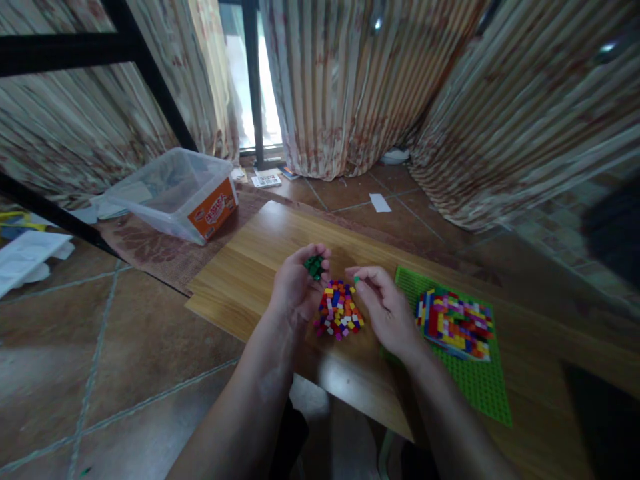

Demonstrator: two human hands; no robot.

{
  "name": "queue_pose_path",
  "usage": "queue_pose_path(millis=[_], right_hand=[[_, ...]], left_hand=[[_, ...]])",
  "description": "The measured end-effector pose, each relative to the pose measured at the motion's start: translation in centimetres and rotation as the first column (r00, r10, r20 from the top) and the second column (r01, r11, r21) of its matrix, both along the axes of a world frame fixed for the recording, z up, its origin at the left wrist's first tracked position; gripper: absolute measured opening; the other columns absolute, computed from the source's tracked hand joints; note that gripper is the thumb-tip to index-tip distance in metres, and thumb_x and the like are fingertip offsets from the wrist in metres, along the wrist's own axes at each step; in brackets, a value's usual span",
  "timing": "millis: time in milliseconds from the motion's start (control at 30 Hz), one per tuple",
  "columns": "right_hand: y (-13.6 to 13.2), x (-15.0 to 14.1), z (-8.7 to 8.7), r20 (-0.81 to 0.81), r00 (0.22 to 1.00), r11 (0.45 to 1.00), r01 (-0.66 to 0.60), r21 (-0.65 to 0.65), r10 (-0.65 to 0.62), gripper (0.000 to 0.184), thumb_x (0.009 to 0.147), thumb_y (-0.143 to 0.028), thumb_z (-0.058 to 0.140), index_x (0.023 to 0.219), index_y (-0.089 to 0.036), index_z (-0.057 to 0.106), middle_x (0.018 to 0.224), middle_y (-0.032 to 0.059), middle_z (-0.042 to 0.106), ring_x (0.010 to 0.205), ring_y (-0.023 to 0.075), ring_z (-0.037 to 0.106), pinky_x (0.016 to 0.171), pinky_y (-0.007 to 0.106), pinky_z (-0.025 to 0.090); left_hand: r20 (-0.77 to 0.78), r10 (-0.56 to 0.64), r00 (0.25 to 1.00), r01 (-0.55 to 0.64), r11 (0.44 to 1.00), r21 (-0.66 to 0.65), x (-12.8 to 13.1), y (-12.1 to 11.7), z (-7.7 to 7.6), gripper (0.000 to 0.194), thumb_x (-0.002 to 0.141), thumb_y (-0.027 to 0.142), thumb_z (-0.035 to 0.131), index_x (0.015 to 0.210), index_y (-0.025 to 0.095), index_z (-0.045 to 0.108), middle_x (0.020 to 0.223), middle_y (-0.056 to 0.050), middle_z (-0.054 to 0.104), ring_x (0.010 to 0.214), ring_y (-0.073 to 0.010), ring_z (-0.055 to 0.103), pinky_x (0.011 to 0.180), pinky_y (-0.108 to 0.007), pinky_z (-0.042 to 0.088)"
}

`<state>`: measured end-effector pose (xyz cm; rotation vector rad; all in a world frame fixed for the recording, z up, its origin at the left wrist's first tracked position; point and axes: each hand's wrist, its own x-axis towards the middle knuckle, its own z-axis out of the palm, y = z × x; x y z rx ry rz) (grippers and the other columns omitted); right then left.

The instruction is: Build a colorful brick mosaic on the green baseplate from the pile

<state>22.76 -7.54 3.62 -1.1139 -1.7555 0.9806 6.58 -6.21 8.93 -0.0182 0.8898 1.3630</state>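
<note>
My left hand (295, 277) is cupped palm up, fingers curled around several dark green toy bricks (315, 267). Between the thumb and fingertips of my right hand (383, 307) is a small green brick (357, 279). Below and between both hands lies a heap of small bricks (340, 310) in red, yellow, orange, white, pink and blue. Right of my right hand, a multicoloured brick structure (457, 323) stands on a bright green baseplate (487, 393). My right wrist and forearm hide part of the baseplate's left side.
The wooden table (240, 267) carries the bricks and baseplate. Beyond its far left corner, a clear plastic bin (175, 193) with an orange label stands on a rug. White trays (30, 257) lie at the far left. Curtains (340, 87) hang behind. A dark object (600, 413) is at the right.
</note>
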Motion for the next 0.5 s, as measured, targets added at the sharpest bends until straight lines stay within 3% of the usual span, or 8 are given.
queue_pose_path(millis=[133,300,500], right_hand=[[-1.4,2.2,2.2,-0.156,0.981,0.993,0.108,-0.046,-0.114,0.012,0.089,-0.035,0.063,0.094,-0.024,0.065,0.093,0.0029,0.074,0.085,0.0178,0.07,0.08,0.034,0.056],[-2.6,6.6,4.3,-0.235,0.916,0.945,0.313,-0.092,-0.326,0.013,0.073,-0.026,0.079,0.083,-0.025,0.071,0.08,-0.001,0.075,0.069,0.0133,0.069,0.064,0.025,0.056],[-4.4,12.3,5.0,-0.146,0.85,0.863,0.495,-0.104,-0.505,0.018,0.07,-0.028,0.081,0.087,-0.027,0.077,0.085,-0.0009,0.077,0.075,0.0155,0.071,0.071,0.03,0.059]], left_hand=[[-0.016,-0.041,0.999,0.041,0.999,0.003,0.7,0.0,0.0,0.019,0.087,0.01,0.046,0.071,0.012,0.057,0.061,-0.002,0.06,0.047,-0.0059,0.05,0.042,-0.014,0.036],[-0.044,-0.107,0.993,0.108,0.994,0.005,2.3,-0.2,0.1,0.017,0.086,0.009,0.046,0.073,0.012,0.057,0.062,-0.002,0.059,0.047,-0.0062,0.05,0.041,-0.015,0.035],[-0.095,-0.209,0.973,0.209,0.978,-0.012,6.6,-1.1,-0.4,0.013,0.082,0.008,0.051,0.073,0.012,0.059,0.064,-0.002,0.06,0.05,-0.0054,0.051,0.044,-0.014,0.037]])
